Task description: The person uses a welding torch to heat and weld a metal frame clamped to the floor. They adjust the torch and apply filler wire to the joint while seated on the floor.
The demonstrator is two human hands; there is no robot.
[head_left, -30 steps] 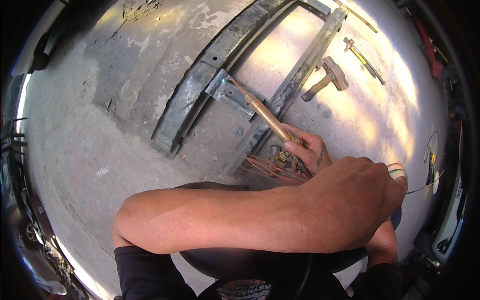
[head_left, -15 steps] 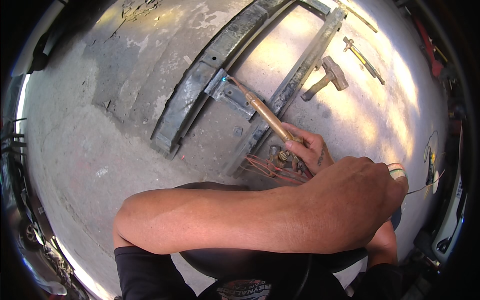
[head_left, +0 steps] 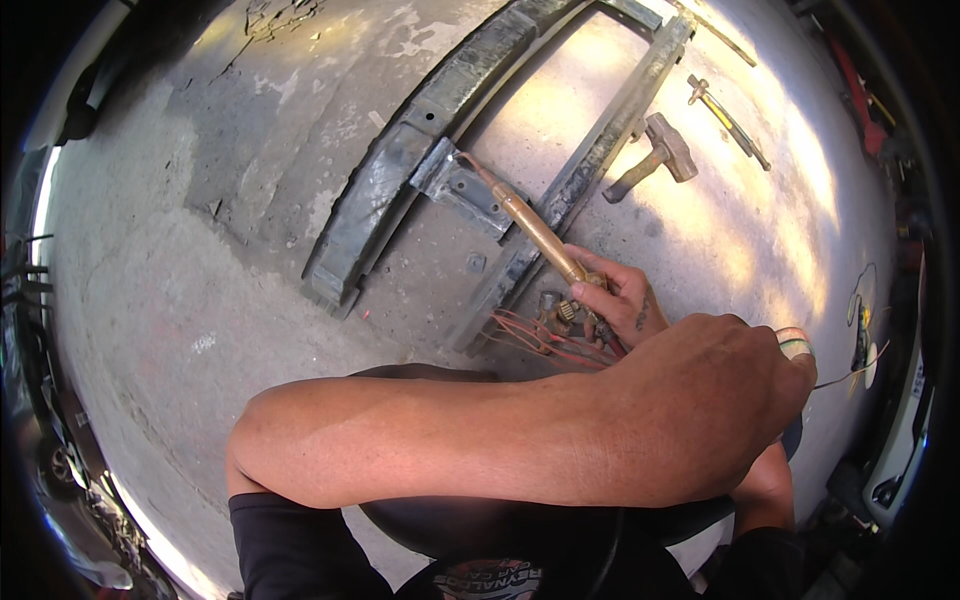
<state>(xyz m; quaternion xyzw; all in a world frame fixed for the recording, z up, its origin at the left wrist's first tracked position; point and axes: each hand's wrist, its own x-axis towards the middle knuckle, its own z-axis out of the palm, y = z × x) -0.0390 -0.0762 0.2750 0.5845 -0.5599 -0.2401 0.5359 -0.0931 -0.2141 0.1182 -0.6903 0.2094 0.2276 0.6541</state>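
My right hand (head_left: pixel 622 297) is closed around a brass gas torch (head_left: pixel 540 235). Its thin copper tip points at a bracket (head_left: pixel 462 190) joining the curved metal bar (head_left: pixel 385 180) and the straight rail (head_left: pixel 570 180). No flame shows at the tip now. My left forearm lies across the front, covering much of my right arm. At its end my left hand (head_left: pixel 725 395) is closed, with a thin wire (head_left: pixel 850 378) sticking out beyond it and something whitish with a green line at the fingers. Most of its grip is hidden.
Reddish thin rods or hoses (head_left: pixel 540 338) and brass valve fittings (head_left: pixel 562 310) lie beside my right hand. A sledgehammer (head_left: pixel 665 150) and a smaller hammer (head_left: pixel 715 105) rest on the concrete floor (head_left: pixel 200 270) beyond the rail. Vehicle parts line both edges.
The bright blue-white spot at the torch tip is gone. The tip has shifted very slightly to the right; both hands look nearly still.
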